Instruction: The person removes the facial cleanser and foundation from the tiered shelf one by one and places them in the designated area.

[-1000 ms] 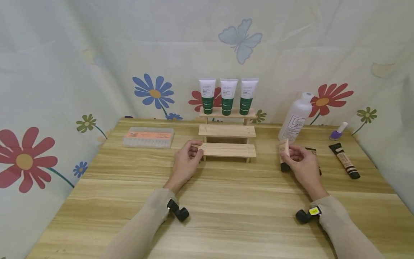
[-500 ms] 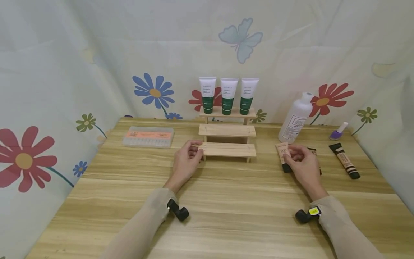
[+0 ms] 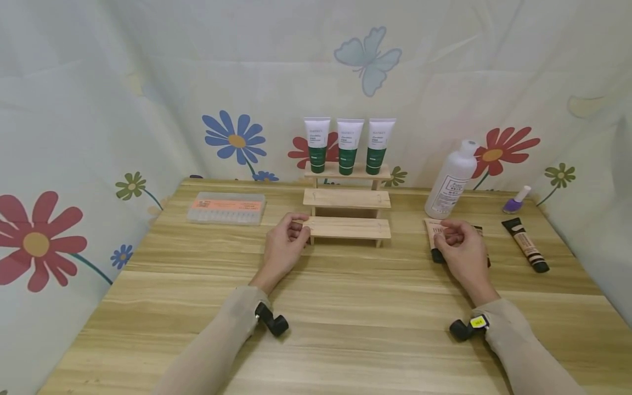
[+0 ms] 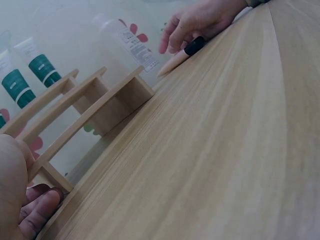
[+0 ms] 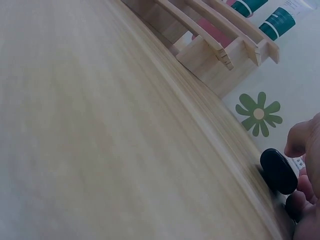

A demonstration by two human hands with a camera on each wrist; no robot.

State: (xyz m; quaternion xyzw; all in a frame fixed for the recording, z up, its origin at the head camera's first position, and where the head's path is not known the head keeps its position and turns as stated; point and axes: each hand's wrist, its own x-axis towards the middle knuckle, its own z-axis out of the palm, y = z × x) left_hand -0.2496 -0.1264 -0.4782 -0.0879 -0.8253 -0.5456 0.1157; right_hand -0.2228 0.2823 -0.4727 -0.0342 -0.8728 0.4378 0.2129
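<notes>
Resting at the left end of the wooden step rack point(image 3: 346, 227), the left hand point(image 3: 285, 247) is seen with fingers curled against the lowest step. Further right, a beige tube point(image 3: 434, 237) with a black cap lies on the table point(image 3: 316, 307), pinched by the right hand point(image 3: 461, 249). It is judged light, soft and squeezable, best taken at the stiff cap.

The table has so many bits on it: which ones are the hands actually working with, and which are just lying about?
In hand:
- beige tube with a black cap, gripped by the right hand
- wooden stepped rack, its lowest step held by the left hand

Lying about:
- three green-and-white tubes on the rack's top step
- white bottle
- purple nail polish
- another beige tube
- clear box
</notes>
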